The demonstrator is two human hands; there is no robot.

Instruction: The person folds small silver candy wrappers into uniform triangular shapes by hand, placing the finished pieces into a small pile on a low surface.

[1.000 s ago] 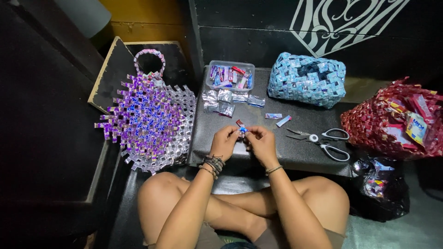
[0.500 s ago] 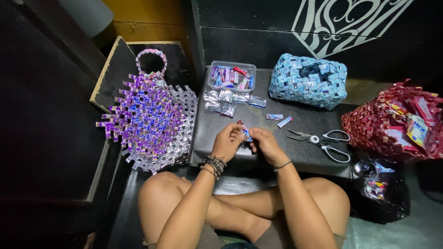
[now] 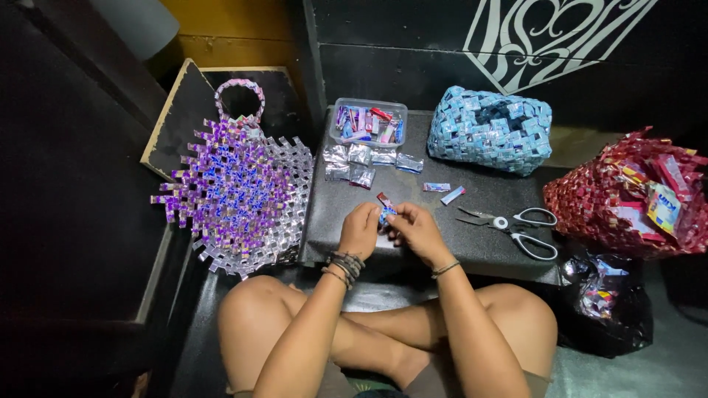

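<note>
My left hand [image 3: 360, 230] and right hand [image 3: 417, 232] meet over the near edge of the black board [image 3: 479, 236], fingers of both pinched shut on a small folded wrapper strip [image 3: 385, 207] of red and blue foil. Half a second ago my right hand sat a little farther right and lower; now it has drawn in against the left, and the strip pokes up between them. Just beyond lie the silver folded pieces [image 3: 359, 163] and the clear tub of strips [image 3: 368, 122]. The scissors [image 3: 510, 224] rest to my right, unmoved. The purple woven panel [image 3: 236, 193] lies to my left, the blue woven bag [image 3: 490, 129] behind.
</note>
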